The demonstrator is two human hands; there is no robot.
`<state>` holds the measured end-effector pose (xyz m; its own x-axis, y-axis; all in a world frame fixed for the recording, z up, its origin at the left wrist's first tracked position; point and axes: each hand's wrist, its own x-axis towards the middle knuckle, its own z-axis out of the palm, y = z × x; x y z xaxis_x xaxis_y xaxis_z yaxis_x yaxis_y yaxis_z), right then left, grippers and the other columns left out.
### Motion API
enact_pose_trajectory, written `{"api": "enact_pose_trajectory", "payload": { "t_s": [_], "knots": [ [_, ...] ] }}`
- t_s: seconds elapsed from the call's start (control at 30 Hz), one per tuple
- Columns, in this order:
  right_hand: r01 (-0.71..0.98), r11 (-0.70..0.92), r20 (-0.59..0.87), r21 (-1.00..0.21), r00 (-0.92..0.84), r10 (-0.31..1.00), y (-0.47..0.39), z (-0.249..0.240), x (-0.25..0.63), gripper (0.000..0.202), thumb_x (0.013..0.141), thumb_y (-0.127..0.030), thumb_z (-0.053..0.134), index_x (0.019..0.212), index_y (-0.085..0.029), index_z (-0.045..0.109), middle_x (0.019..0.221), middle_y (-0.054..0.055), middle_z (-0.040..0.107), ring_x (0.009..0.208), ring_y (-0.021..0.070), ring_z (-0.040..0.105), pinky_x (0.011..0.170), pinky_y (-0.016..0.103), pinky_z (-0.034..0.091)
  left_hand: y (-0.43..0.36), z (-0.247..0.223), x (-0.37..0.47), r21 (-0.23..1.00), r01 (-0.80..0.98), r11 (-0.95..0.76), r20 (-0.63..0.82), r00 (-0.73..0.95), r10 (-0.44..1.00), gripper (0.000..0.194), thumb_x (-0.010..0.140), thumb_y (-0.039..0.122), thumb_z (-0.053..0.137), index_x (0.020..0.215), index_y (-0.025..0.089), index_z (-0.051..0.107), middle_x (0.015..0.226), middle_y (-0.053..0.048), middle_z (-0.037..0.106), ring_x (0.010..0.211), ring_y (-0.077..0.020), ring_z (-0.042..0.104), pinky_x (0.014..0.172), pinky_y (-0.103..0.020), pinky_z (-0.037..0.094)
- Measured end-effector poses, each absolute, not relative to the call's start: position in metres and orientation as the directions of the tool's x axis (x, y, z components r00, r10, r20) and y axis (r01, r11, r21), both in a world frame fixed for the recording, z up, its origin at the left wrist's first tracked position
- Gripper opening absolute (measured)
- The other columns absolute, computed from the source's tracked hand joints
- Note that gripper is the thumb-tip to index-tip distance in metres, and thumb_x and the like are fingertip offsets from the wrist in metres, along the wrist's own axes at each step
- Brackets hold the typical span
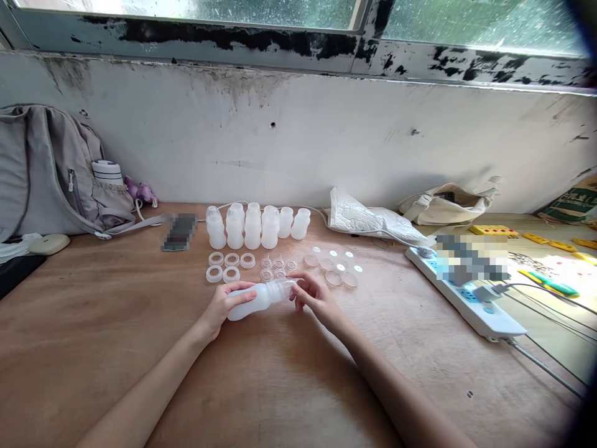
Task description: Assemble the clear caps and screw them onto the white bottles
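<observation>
A frosted white baby bottle lies tilted almost on its side just above the table, its top end pointing right. My left hand is wrapped around its body, thumb on top. Over the bottle's neck sits a clear cap. The fingers of my right hand close on the cap's far end, hiding its tip. Beyond my hands lie several white collar rings, several small clear round nipple-like parts and several clear discs. Similar frosted bottles stand upright in a group behind them.
On the left are a grey backpack and a blurred phone. A white padded pouch and a beige bag rest against the wall. A power strip with plugs and cables runs along the right side.
</observation>
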<state>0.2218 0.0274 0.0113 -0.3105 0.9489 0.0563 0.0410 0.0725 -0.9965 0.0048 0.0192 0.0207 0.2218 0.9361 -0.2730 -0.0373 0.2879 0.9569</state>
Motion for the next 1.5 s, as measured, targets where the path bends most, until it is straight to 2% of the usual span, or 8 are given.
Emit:
{"api": "enact_pose_trajectory", "payload": {
  "t_s": [0.17, 0.47, 0.63, 0.73, 0.87, 1.0, 1.27, 1.5],
  "knots": [
    [0.099, 0.053, 0.026, -0.994, -0.257, 0.966, 0.026, 0.011, 0.220, 0.026, 0.079, -0.043, 0.050, 0.078, -0.017, 0.048, 0.056, -0.003, 0.055, 0.041, 0.0079, 0.047, 0.042, 0.021, 0.036, 0.018, 0.021, 0.006, 0.962, -0.024, 0.273, -0.261, 0.214, 0.941, 0.035, 0.060, 0.036, 0.069, 0.089, 0.017, 0.067, 0.079, -0.004, 0.066, 0.069, -0.0176, 0.058, 0.056, -0.022, 0.038],
    [0.103, 0.023, -0.001, -0.994, -0.229, 0.973, 0.026, 0.010, 0.218, 0.029, 0.075, -0.046, 0.053, 0.073, -0.017, 0.047, 0.056, -0.002, 0.056, 0.041, 0.0081, 0.048, 0.041, 0.021, 0.037, 0.018, 0.020, 0.006, 0.969, 0.000, 0.245, -0.240, 0.206, 0.949, 0.034, 0.059, 0.036, 0.069, 0.088, 0.017, 0.067, 0.081, -0.004, 0.065, 0.072, -0.0190, 0.056, 0.059, -0.023, 0.038],
    [-0.025, -0.149, -0.135, -0.988, -0.300, 0.944, 0.027, 0.009, 0.221, 0.034, 0.077, -0.051, 0.048, 0.068, -0.017, 0.048, 0.054, -0.002, 0.053, 0.045, 0.0110, 0.051, 0.040, 0.021, 0.039, 0.016, 0.022, 0.008, 0.979, 0.027, 0.203, -0.203, 0.224, 0.953, 0.029, 0.056, 0.033, 0.070, 0.081, 0.017, 0.069, 0.080, -0.005, 0.064, 0.074, -0.0199, 0.055, 0.061, -0.024, 0.039],
    [-0.132, -0.244, -0.178, -0.961, -0.381, 0.907, 0.024, 0.013, 0.218, 0.043, 0.079, -0.056, 0.038, 0.075, -0.016, 0.055, 0.068, 0.003, 0.059, 0.056, 0.0138, 0.056, 0.047, 0.024, 0.043, 0.014, 0.023, 0.010, 0.984, 0.072, 0.162, -0.176, 0.288, 0.941, 0.028, 0.055, 0.033, 0.070, 0.079, 0.018, 0.070, 0.080, -0.005, 0.062, 0.071, -0.0188, 0.054, 0.058, -0.024, 0.038],
    [-0.155, -0.334, -0.232, -0.930, -0.456, 0.859, 0.018, 0.017, 0.210, 0.055, 0.081, -0.059, 0.028, 0.080, -0.015, 0.061, 0.078, 0.007, 0.062, 0.066, 0.0160, 0.058, 0.056, 0.025, 0.045, 0.011, 0.023, 0.012, 0.985, 0.144, 0.100, -0.145, 0.348, 0.926, 0.026, 0.055, 0.034, 0.070, 0.078, 0.021, 0.071, 0.075, -0.003, 0.057, 0.066, -0.0164, 0.051, 0.055, -0.023, 0.038],
    [-0.169, -0.407, -0.284, -0.898, -0.486, 0.827, 0.016, 0.017, 0.208, 0.056, 0.081, -0.058, 0.029, 0.079, -0.014, 0.063, 0.074, 0.007, 0.062, 0.063, 0.0158, 0.057, 0.053, 0.024, 0.044, 0.010, 0.024, 0.012, 0.984, 0.161, 0.074, -0.128, 0.361, 0.924, 0.025, 0.057, 0.034, 0.069, 0.079, 0.022, 0.071, 0.075, -0.002, 0.056, 0.066, -0.0164, 0.051, 0.056, -0.024, 0.038],
    [-0.239, -0.423, -0.281, -0.874, -0.462, 0.841, 0.013, 0.012, 0.204, 0.049, 0.080, -0.056, 0.036, 0.066, -0.015, 0.059, 0.061, 0.003, 0.056, 0.048, 0.0112, 0.050, 0.044, 0.021, 0.038, 0.009, 0.020, 0.014, 0.983, 0.165, 0.085, -0.143, 0.379, 0.914, 0.025, 0.058, 0.034, 0.069, 0.079, 0.022, 0.071, 0.076, -0.002, 0.054, 0.067, -0.0163, 0.050, 0.057, -0.024, 0.037],
    [-0.265, -0.389, -0.256, -0.883, -0.423, 0.869, 0.008, 0.014, 0.198, 0.047, 0.078, -0.055, 0.040, 0.058, -0.015, 0.054, 0.059, 0.001, 0.050, 0.044, 0.0089, 0.042, 0.040, 0.020, 0.032, 0.000, 0.012, 0.022, 0.991, 0.121, 0.050, -0.082, 0.281, 0.956, 0.021, 0.066, 0.035, 0.062, 0.073, 0.017, 0.069, 0.068, -0.003, 0.056, 0.065, -0.0161, 0.050, 0.058, -0.024, 0.036]
  ]
}}
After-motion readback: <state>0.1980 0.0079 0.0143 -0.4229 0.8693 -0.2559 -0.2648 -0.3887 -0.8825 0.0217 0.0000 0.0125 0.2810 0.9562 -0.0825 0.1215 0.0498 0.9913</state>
